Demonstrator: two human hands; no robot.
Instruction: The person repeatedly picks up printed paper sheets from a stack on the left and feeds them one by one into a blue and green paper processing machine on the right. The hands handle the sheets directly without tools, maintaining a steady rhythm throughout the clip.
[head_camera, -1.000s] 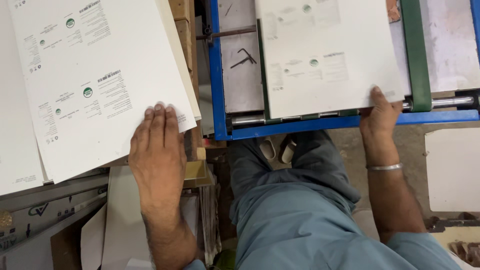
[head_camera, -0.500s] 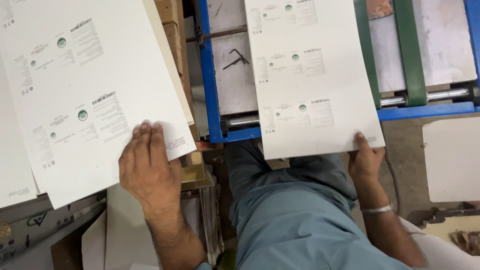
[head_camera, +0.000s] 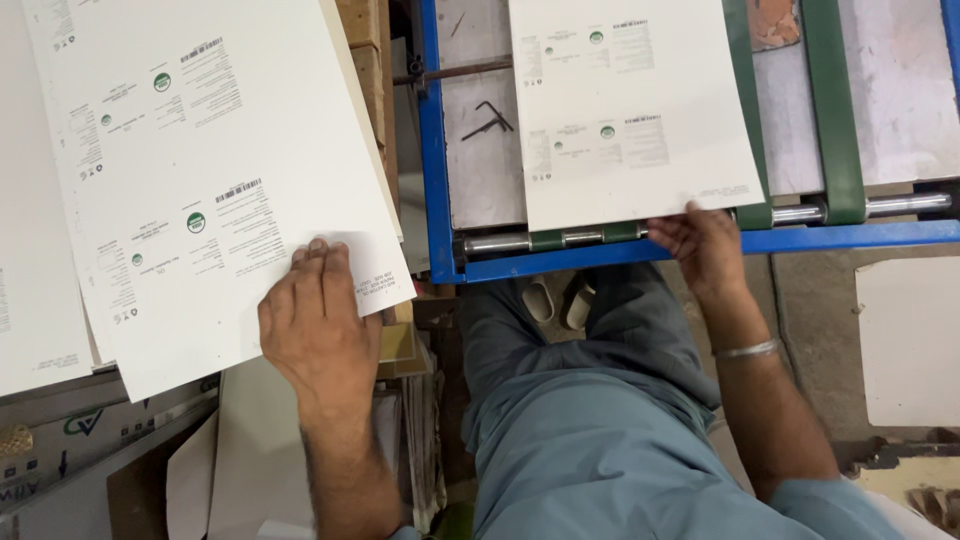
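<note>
My left hand (head_camera: 318, 322) lies fingers-flat on the near right corner of the top printed white sheet (head_camera: 200, 180) of a stack at the left; its thumb is out of sight at the sheet's edge. My right hand (head_camera: 703, 243) grips the near edge of another printed white sheet (head_camera: 630, 110). That sheet lies on the blue-framed machine table (head_camera: 436, 180), its near edge at the steel roller (head_camera: 500, 243) and partly over a green belt (head_camera: 745, 110).
A second green belt (head_camera: 830, 100) runs along the table to the right. A bent hex key (head_camera: 487, 122) lies on the grey plate. More white sheets (head_camera: 30, 300) and cardboard (head_camera: 60, 440) sit at the left, a white board (head_camera: 910, 340) at the right. My legs and sandals (head_camera: 560, 300) are below the table.
Half a second ago the right-hand sheet overhung the blue rail towards me. It now lies further in on the table, and my right hand moved with it. My left hand stays on the stack.
</note>
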